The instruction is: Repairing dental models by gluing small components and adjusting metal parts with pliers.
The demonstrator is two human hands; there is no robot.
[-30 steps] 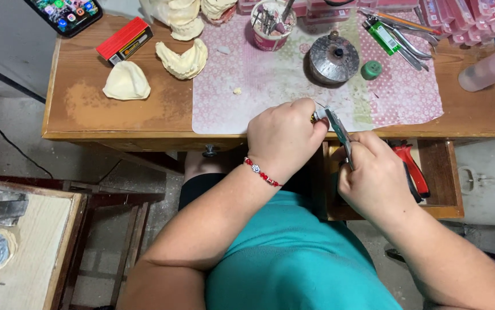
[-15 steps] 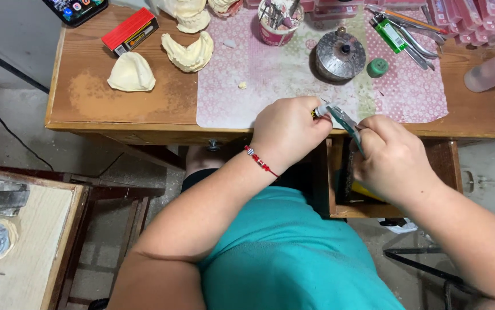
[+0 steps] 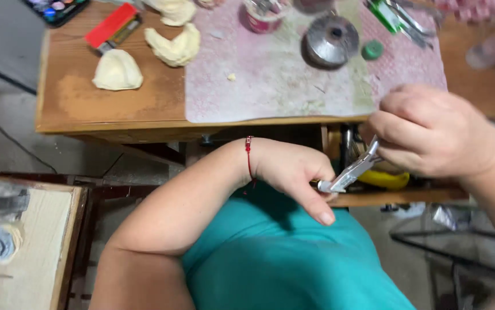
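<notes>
Below bench [image 3: 115, 109] front edge, over lap: both hands dropped from mat level half second back. Right hand [image 3: 437, 135] curled around pliers [image 3: 351, 172] handles; left hand [image 3: 293, 172] fingers pressed together pinching at jaw tip, piece hidden. Work now off pink mat [image 3: 270, 86], close to body; plaster casts [image 3: 118, 70] untouched.

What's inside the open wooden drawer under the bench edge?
Open wooden drawer: a yellow-handled tool and dark metal tool ends show. The right hand and its silver metal pliers cover the rest.
</notes>
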